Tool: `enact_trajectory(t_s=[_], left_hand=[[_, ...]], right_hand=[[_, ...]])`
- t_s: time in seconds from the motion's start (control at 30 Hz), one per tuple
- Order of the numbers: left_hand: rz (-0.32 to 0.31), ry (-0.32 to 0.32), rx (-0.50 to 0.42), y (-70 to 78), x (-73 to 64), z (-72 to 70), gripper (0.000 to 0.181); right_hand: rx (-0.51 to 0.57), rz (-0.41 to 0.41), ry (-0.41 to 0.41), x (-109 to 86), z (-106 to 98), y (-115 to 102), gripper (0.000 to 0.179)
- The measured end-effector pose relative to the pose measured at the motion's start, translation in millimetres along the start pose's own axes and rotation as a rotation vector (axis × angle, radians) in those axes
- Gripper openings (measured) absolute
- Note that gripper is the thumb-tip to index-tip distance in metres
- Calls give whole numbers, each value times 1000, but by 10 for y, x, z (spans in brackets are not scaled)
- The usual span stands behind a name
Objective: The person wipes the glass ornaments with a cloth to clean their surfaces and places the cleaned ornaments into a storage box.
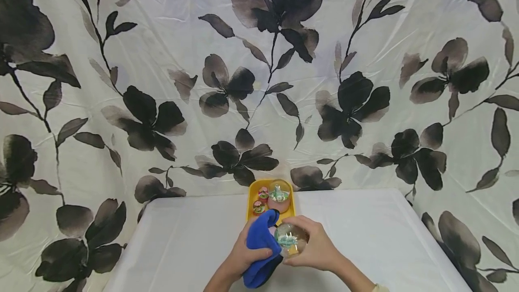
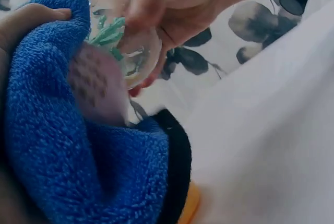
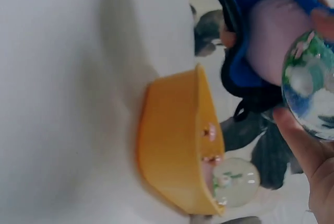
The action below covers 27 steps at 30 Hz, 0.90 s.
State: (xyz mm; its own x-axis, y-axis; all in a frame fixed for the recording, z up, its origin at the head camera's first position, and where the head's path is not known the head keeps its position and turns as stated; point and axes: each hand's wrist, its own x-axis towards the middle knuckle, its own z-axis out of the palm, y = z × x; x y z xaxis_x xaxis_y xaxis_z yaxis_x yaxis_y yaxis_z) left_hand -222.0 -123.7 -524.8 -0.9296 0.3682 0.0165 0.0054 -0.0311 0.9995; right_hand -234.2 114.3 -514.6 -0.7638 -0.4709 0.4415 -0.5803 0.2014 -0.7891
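Observation:
A snow globe with a clear ball (image 1: 289, 239) and a pink base (image 2: 96, 85) is held between both hands above the table. My left hand (image 1: 239, 253) grips a blue terry cloth (image 1: 259, 249) with a dark edge, its thumb on top, and the cloth wraps part of the pink base. With fingers and thumb curled round the clear ball, my right hand (image 1: 320, 244) holds the globe from the right. Green and white shapes show inside the ball. The fingers of my left hand behind the cloth are largely hidden.
Just beyond the hands, a yellow tray (image 3: 169, 130) stands on the white table (image 1: 190, 238). It holds another snow globe (image 1: 279, 197) with a pink base and two small pink-and-red items (image 1: 259, 206). A floral cloth (image 1: 162, 57) hangs behind the table.

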Motion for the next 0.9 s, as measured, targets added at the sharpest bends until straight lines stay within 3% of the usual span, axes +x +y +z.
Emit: enact_trajectory(t_s=[0.17, 0.27, 0.37, 0.53, 0.63, 0.7, 0.77, 0.9], left_hand=[[26, 0, 49, -21, -44, -3, 72], [70, 6, 16, -62, -64, -15, 73], [109, 21, -66, -108, -84, -32, 75], [59, 22, -223, -149, -141, -54, 80], [34, -4, -266, -146, -166, -54, 80], [42, -22, -267, -147, -167, -46, 82], [37, -27, -244, -146, -158, -34, 84], [25, 41, -86, -114, -123, -11, 86]], right_hand=[[142, 277, 5, -13, 45, -13, 72], [193, 356, 40, -16, 103, -46, 67], [142, 305, 30, -17, 135, -74, 74], [-86, -32, -94, -12, 104, -68, 88], [-94, -177, -110, -5, 80, -31, 83], [-46, -203, -84, -1, 70, -2, 82], [-1, -172, -43, -5, 67, 22, 83], [54, 28, 25, 9, 92, 36, 70]])
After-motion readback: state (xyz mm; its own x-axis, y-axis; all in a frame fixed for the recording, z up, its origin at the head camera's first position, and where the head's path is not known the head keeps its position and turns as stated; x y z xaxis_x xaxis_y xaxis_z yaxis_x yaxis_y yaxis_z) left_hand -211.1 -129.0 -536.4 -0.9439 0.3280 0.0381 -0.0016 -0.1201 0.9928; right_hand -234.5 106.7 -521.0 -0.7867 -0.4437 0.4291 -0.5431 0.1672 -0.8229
